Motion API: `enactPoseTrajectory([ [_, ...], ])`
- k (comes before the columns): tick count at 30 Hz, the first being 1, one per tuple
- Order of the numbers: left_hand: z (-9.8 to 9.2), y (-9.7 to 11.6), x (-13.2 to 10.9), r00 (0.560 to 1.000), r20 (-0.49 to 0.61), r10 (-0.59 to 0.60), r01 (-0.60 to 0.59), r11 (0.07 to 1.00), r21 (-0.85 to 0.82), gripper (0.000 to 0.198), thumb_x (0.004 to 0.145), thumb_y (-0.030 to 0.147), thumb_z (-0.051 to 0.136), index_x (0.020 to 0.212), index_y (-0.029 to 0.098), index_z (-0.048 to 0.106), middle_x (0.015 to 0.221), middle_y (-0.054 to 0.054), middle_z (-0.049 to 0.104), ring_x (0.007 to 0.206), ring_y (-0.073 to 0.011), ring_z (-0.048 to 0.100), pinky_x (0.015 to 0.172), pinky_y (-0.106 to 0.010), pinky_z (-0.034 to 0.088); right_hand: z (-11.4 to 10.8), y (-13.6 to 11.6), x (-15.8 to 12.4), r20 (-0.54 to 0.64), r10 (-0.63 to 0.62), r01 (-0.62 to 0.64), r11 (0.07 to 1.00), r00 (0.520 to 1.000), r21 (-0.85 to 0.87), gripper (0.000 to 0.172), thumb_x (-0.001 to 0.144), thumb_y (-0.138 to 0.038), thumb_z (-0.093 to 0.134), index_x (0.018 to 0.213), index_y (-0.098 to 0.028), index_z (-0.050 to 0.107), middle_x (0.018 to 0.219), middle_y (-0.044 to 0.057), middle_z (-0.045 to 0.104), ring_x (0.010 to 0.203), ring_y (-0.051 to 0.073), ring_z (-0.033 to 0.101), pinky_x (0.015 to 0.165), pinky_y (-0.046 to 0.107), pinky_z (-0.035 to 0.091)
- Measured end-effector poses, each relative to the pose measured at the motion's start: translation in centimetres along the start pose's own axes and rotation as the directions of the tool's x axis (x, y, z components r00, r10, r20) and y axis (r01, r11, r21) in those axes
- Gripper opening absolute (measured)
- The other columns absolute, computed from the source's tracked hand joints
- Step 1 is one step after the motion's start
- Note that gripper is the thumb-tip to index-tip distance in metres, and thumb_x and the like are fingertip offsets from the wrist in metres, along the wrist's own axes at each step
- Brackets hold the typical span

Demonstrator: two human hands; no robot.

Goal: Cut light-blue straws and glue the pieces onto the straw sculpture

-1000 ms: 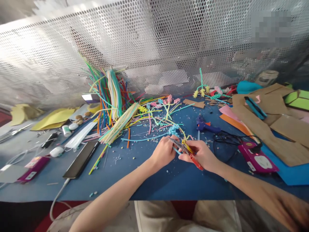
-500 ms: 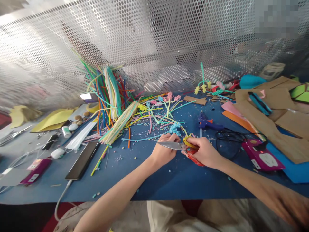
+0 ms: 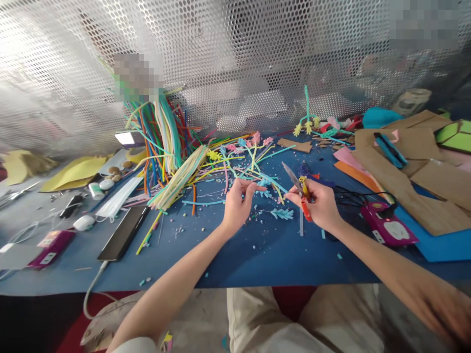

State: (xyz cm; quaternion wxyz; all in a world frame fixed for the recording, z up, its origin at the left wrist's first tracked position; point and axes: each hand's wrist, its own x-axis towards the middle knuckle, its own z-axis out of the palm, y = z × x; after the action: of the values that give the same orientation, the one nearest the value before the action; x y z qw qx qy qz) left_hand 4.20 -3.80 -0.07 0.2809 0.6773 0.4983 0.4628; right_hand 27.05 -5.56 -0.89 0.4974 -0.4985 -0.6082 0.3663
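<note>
My left hand (image 3: 236, 203) hovers over the middle of the blue table with thumb and fingers apart, and I see nothing in it. In my right hand (image 3: 319, 203) is a pair of scissors (image 3: 306, 202) with red and yellow handles, the blades together and pointing up and left. A light-blue trimmed pipe cleaner piece (image 3: 281, 214) lies on the table between the hands. More blue fuzzy bits lie just beyond the left fingertips. Behind them are branched pipe cleaner stems (image 3: 253, 159) with pink, blue and yellow tufts. A purple glue gun (image 3: 303, 169) is partly hidden behind the scissors.
A bundle of pipe cleaners (image 3: 180, 179) leans at the back left. Nearby are a phone (image 3: 124, 234) on a cable and a white face mask (image 3: 119, 198). To the right are a magenta power box (image 3: 388, 228) and cardboard sheets (image 3: 401, 181). A perforated metal screen (image 3: 239, 63) stands behind.
My hands have parted. The left has let go of the blue fuzzy piece, now on the table; the right has moved right, turning the scissors from pointing left to pointing up.
</note>
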Motion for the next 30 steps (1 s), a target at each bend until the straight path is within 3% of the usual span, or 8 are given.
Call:
enactPoseTrajectory([
  [3,0.7,0.1,-0.3,0.999,0.037,0.012,-0.011,0.999,-0.038,0.027,0.101,0.046,0.052,0.093,0.020,0.055,0.088,-0.004,0.077,0.065,-0.0122,0.062,0.063,-0.026,0.047,0.1,0.3,0.4,-0.013,-0.034,0.034,0.999,0.999,0.020,0.032,0.075,-0.046,0.080,0.082,-0.019,0.065,0.069,-0.001,0.057,0.058,0.011,0.045,0.054,0.026,0.038],
  [8,0.8,-0.3,0.0,0.995,-0.029,0.099,-0.097,0.993,0.064,0.031,0.098,0.046,0.057,0.086,0.021,0.071,0.093,-0.003,0.077,0.084,-0.0155,0.067,0.081,-0.030,0.050,1.3,0.7,0.6,-0.031,-0.043,0.047,0.988,0.999,0.146,0.031,0.078,-0.047,0.077,0.087,-0.021,0.064,0.065,-0.003,0.055,0.052,0.011,0.045,0.050,0.027,0.037],
  [11,0.8,-0.7,0.4,0.993,0.013,0.113,-0.113,0.993,0.027,0.031,0.102,0.043,0.049,0.097,0.020,0.070,0.096,-0.004,0.077,0.092,-0.0159,0.068,0.087,-0.031,0.050,1.9,0.6,0.4,-0.051,-0.009,0.020,0.973,0.999,0.229,0.031,0.078,-0.046,0.078,0.088,-0.021,0.062,0.063,-0.004,0.055,0.049,0.011,0.046,0.047,0.027,0.035],
  [15,1.1,-1.1,0.5,0.992,0.101,0.083,-0.080,0.996,-0.025,0.029,0.103,0.042,0.046,0.111,0.018,0.061,0.097,-0.005,0.078,0.072,-0.0121,0.064,0.070,-0.027,0.049,2.1,0.5,0.3,-0.052,0.010,0.004,0.963,0.999,0.270,0.030,0.078,-0.045,0.079,0.087,-0.022,0.061,0.060,-0.005,0.053,0.048,0.010,0.046,0.046,0.027,0.035],
  [18,1.3,-1.2,0.3,0.984,0.167,0.062,-0.060,0.998,-0.014,0.028,0.102,0.043,0.049,0.106,0.018,0.060,0.091,-0.004,0.078,0.064,-0.0112,0.062,0.063,-0.025,0.045,2.1,0.6,0.4,-0.068,-0.022,0.036,0.977,0.997,0.211,0.033,0.077,-0.048,0.079,0.088,-0.021,0.063,0.063,-0.004,0.055,0.050,0.010,0.047,0.047,0.027,0.037],
  [22,1.4,-1.2,0.1,0.970,0.180,0.164,-0.178,0.982,0.068,0.028,0.097,0.045,0.059,0.088,0.021,0.070,0.087,-0.003,0.076,0.077,-0.0149,0.065,0.073,-0.029,0.049,2.1,0.9,0.8,-0.085,-0.089,0.098,0.990,0.992,0.103,0.035,0.075,-0.050,0.079,0.083,-0.020,0.063,0.066,-0.002,0.055,0.054,0.011,0.047,0.050,0.027,0.040],
  [25,1.5,-1.3,0.1,0.948,0.144,0.285,-0.301,0.948,0.104,0.021,0.093,0.042,0.066,0.090,0.024,0.076,0.092,-0.003,0.073,0.089,-0.0175,0.064,0.084,-0.033,0.050,2.0,0.9,1.0,-0.072,-0.099,0.106,0.989,0.993,0.103,0.033,0.077,-0.048,0.077,0.085,-0.020,0.064,0.065,-0.002,0.056,0.053,0.011,0.048,0.049,0.027,0.040],
  [30,1.5,-1.4,0.1,0.947,0.128,0.293,-0.308,0.945,0.112,0.023,0.095,0.042,0.063,0.094,0.024,0.076,0.086,-0.003,0.068,0.078,-0.0149,0.058,0.073,-0.029,0.048,2.0,0.7,1.1,-0.021,-0.112,0.114,0.981,0.994,0.160,0.023,0.078,-0.038,0.076,0.086,-0.020,0.064,0.061,-0.004,0.058,0.049,0.010,0.051,0.049,0.026,0.041],
])
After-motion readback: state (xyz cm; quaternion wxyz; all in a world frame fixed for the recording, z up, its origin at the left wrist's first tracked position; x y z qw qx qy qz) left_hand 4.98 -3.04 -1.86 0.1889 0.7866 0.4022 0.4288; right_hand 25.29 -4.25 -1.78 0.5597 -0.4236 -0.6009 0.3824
